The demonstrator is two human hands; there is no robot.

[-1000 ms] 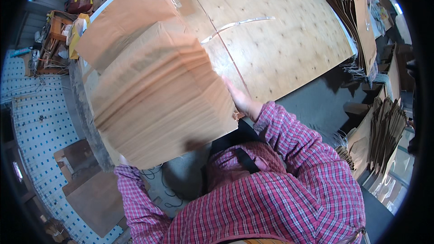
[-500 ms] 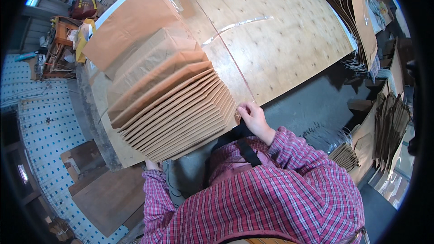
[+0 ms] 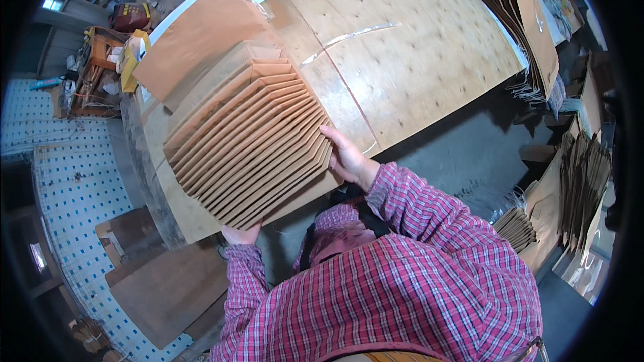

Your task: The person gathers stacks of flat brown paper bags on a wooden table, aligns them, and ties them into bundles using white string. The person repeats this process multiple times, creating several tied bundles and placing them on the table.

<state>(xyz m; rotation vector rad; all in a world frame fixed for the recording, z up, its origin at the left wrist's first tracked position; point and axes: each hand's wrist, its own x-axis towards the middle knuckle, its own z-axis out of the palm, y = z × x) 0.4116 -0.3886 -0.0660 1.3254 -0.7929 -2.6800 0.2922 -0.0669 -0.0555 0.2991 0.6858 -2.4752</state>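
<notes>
Holding right hand [image 3: 347,156]: you grip the right edge of the paper stack [image 3: 248,137].
Left hand [image 3: 241,234]: at its near corner; grip cannot be told.
Fanned paper stack: bench [image 3: 429,80], near left; press evenly.

Matt paper bags [image 3: 251,141], smooth wooden tabletop [image 3: 429,53]

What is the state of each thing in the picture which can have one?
Paper stack: fanned out in steps
Right hand: touching the stack's right edge
Left hand: at the stack's near edge, partly hidden
Orange-brown sheet: lying flat
Shiny strip: slightly curved, on the tabletop
</notes>
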